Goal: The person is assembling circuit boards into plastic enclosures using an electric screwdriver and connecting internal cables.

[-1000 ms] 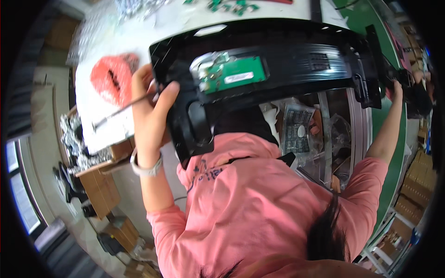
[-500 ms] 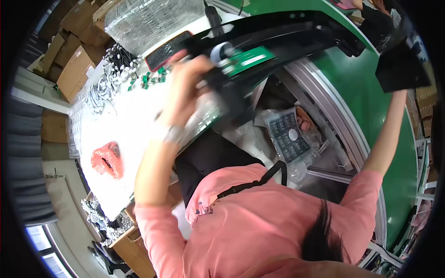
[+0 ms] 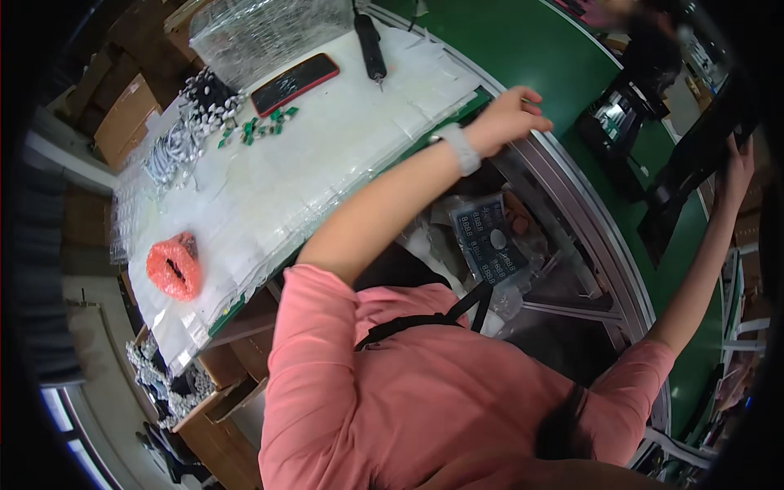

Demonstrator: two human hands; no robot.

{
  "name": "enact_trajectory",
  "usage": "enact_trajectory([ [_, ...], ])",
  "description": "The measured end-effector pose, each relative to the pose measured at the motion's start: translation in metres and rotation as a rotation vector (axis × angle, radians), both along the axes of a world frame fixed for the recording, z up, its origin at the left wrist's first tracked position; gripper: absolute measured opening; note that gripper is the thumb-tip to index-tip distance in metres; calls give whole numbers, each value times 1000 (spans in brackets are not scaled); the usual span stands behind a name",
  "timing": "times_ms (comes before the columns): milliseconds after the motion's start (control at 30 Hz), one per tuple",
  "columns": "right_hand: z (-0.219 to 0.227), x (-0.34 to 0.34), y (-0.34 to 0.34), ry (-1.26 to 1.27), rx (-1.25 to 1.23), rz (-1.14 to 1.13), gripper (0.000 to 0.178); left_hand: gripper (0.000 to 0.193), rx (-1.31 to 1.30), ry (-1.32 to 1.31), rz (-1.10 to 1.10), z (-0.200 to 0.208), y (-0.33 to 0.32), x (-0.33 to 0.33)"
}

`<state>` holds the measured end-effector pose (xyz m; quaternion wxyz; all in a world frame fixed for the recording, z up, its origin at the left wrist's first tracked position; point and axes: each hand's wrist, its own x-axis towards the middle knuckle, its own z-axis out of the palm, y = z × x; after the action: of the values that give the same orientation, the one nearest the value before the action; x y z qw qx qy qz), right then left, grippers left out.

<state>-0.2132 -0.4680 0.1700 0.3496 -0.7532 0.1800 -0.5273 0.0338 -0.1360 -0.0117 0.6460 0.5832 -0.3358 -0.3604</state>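
The left hand [image 3: 502, 124], wearing a pale wristband [image 3: 463, 149], hangs over the edge of the green-topped desk [image 3: 482, 41], its fingers slightly curled, apart and empty. The right hand [image 3: 739, 170] reaches far out to the right, its fingers against the lower end of a long, dark black plastic panel [image 3: 692, 163], which stands tilted over that desk; whether they are clamped on it I cannot tell. Just beside that panel, to its left, a black plastic housing with shiny pale parts inside [image 3: 614, 122] rests on the green surface. A person in dark clothing [image 3: 653, 53] is near, beyond it. On the white-covered desk [image 3: 327, 147] to the left are a black cylindrical tool with a metal tip [image 3: 370, 49], a dark-screened phone in a red case [image 3: 296, 84], small green circuit boards [image 3: 255, 129], grey-white bundled cables [image 3: 170, 157] and a coral-pink bubble-wrapped bundle [image 3: 163, 265].
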Motion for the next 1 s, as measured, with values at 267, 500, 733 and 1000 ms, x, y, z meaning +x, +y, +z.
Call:
enact_trajectory([
  [267, -45, 165, 131, 374, -429, 589, 49, 73, -567, 323, 222, 54, 337, 25],
  [500, -116, 310, 285, 835, -542, 1282, 38, 65, -378, 193, 682, 26, 465, -44],
  [733, -126, 396, 314, 1007, -721, 1418, 37, 36, 568, -592, 1090, 31, 440, -62],
  [1000, -114, 466, 328, 1219, -295, 600, 38, 15, 1143, -947, 1139, 29, 522, -61],
])
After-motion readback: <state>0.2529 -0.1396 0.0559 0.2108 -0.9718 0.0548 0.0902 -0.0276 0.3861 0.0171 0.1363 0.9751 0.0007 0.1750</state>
